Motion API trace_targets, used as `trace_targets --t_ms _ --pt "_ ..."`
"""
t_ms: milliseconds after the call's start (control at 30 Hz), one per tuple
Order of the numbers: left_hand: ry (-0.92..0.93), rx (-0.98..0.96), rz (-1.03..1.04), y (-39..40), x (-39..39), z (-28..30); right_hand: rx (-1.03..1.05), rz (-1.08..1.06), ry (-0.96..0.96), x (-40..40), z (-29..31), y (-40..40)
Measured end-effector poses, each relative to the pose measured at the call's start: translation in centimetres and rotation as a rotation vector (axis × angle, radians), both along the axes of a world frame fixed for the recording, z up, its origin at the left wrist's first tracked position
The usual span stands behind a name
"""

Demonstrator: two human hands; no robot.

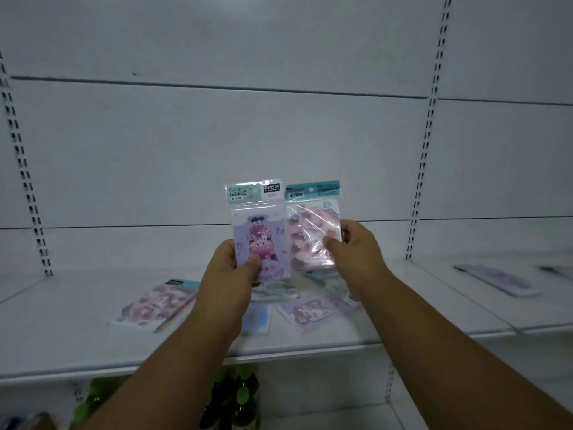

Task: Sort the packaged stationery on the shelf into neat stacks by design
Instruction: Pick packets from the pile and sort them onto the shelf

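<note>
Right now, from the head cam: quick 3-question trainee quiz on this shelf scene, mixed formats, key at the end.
1. True or false: each hand holds one packet upright above the shelf.
2. Which held packet shows its front label? A) purple packet in the left hand B) pink packet in the right hand
3. Fill in: the pink stack lies to the person's ____ of the loose packets.

Key: 1 true; 2 A; 3 left.
</note>
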State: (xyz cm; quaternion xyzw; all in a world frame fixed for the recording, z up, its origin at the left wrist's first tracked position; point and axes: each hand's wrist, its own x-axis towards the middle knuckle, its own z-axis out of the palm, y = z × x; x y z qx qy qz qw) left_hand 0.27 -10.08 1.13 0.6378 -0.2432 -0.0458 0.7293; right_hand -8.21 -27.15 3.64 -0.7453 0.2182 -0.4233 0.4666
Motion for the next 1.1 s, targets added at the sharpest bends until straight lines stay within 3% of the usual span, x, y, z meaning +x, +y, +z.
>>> trace_targets --t_ms 300,567,767,933,1100 --pt "-0.016 0.072 -0.185 -15.3 -11.6 0.0 0.066 -0.190 -0.062 -17.7 0.0 -11.6" --pt "0.086 0.141 -0.305 -30.3 -22.9 0.7 0.054 -0.188 -0.057 -31.8 0.4 -24.0" --pt "0.120 0.374 -0.241 -38.7 -24.1 0.1 0.092 -0.157 -0.034 -34.1 0.8 -30.2" --pt "-0.048 0.673 -0.185 -43.0 -23.0 -0.4 0.135 -0.145 -0.044 -33.3 0.6 -33.3" --pt "-0.171 0.854 -0.178 -44.5 -21.7 -0.6 0.135 -0.164 -0.016 -31.5 0.3 -35.5"
